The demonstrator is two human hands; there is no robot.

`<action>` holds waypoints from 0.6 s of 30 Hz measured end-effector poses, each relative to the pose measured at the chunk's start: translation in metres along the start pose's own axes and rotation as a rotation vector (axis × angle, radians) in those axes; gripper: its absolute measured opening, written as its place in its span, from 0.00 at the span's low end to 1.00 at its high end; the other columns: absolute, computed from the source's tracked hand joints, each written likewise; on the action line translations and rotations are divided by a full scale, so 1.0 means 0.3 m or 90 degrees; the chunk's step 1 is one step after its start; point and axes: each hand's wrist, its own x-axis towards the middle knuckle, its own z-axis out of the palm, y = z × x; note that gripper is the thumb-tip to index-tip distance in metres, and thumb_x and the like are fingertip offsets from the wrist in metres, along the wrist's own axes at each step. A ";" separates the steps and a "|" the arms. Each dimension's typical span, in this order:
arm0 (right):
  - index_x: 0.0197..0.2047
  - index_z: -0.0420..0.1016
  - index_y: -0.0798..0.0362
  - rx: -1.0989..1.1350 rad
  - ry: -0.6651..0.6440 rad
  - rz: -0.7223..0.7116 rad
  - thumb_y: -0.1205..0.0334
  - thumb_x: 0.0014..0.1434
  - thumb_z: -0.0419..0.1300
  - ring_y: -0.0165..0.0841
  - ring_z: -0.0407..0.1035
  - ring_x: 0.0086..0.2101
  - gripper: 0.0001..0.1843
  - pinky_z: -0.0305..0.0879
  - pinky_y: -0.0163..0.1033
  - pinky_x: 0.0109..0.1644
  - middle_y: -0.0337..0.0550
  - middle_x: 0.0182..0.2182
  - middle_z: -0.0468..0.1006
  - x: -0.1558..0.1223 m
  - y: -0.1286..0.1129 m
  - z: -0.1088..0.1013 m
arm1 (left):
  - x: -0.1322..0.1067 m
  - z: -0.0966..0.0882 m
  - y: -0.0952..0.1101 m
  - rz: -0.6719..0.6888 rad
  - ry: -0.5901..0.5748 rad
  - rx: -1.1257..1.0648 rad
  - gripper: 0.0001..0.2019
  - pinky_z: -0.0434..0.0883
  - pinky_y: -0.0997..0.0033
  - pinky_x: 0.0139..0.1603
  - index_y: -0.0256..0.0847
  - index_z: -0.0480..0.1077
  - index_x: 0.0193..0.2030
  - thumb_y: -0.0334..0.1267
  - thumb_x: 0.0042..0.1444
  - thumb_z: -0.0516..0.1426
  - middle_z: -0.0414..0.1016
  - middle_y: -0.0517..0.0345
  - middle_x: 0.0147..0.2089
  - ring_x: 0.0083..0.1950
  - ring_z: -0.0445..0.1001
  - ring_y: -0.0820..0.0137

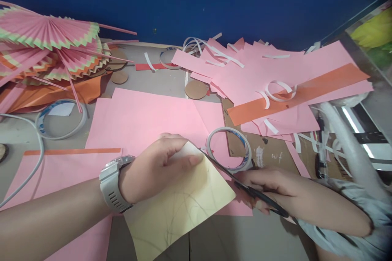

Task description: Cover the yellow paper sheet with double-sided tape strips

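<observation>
My left hand (pixel 159 167), with a grey watch (pixel 114 181) at its wrist, pinches the upper edge of a pale yellow sheet of paper (pixel 183 208) between thumb and fingers. Faint dark lines or shadows cross the sheet. Black scissors (pixel 261 196) are in my right hand (pixel 281 185), its fingers partly hidden around the handles. Their blades lie along the sheet's upper right edge, close to my left thumb. Beneath the hands are large pink sheets (pixel 147 118). A tape roll (pixel 210 140) stands just beyond the blades.
Pleated paper fans (pixel 49 32) are heaped at far left, near another tape roll (pixel 39 124) and a white cable (pixel 41 151). Pink paper pieces (pixel 257 71) with an orange strip (pixel 294 94) pile up at back right, over cardboard (pixel 275 159). A blue wall (pixel 196 4) closes the back.
</observation>
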 end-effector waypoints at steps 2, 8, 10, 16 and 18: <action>0.34 0.67 0.53 0.015 -0.015 -0.006 0.57 0.63 0.46 0.26 0.60 0.25 0.13 0.58 0.32 0.29 0.36 0.25 0.66 0.002 -0.007 0.000 | -0.001 0.003 -0.003 -0.005 0.002 0.004 0.16 0.62 0.71 0.41 0.38 0.63 0.25 0.42 0.61 0.50 0.68 0.62 0.30 0.32 0.65 0.74; 0.33 0.68 0.56 0.069 -0.072 -0.058 0.50 0.53 0.58 0.27 0.60 0.28 0.15 0.57 0.32 0.29 0.38 0.27 0.66 0.004 -0.054 0.002 | 0.007 0.002 -0.001 -0.049 -0.012 -0.014 0.17 0.64 0.72 0.35 0.38 0.65 0.26 0.48 0.60 0.51 0.69 0.60 0.32 0.32 0.67 0.72; 0.34 0.69 0.56 0.078 -0.083 -0.078 0.44 0.53 0.58 0.28 0.60 0.28 0.21 0.56 0.32 0.28 0.39 0.27 0.66 -0.001 -0.062 0.004 | 0.008 -0.014 0.015 -0.069 -0.029 -0.029 0.17 0.63 0.74 0.32 0.38 0.66 0.27 0.49 0.59 0.52 0.69 0.61 0.32 0.32 0.67 0.72; 0.41 0.71 0.60 0.106 -0.105 -0.160 0.34 0.52 0.52 0.29 0.64 0.31 0.34 0.62 0.34 0.32 0.44 0.31 0.69 -0.011 -0.053 0.013 | -0.010 -0.088 0.082 0.013 -0.102 0.006 0.10 0.62 0.75 0.37 0.40 0.66 0.31 0.43 0.60 0.51 0.67 0.65 0.32 0.35 0.65 0.73; 0.43 0.71 0.60 0.108 -0.121 -0.171 0.33 0.52 0.51 0.27 0.63 0.27 0.35 0.61 0.30 0.27 0.43 0.30 0.69 -0.009 -0.058 0.016 | -0.019 -0.099 0.090 0.001 -0.099 0.030 0.12 0.60 0.76 0.33 0.40 0.63 0.28 0.43 0.59 0.51 0.62 0.67 0.29 0.31 0.62 0.75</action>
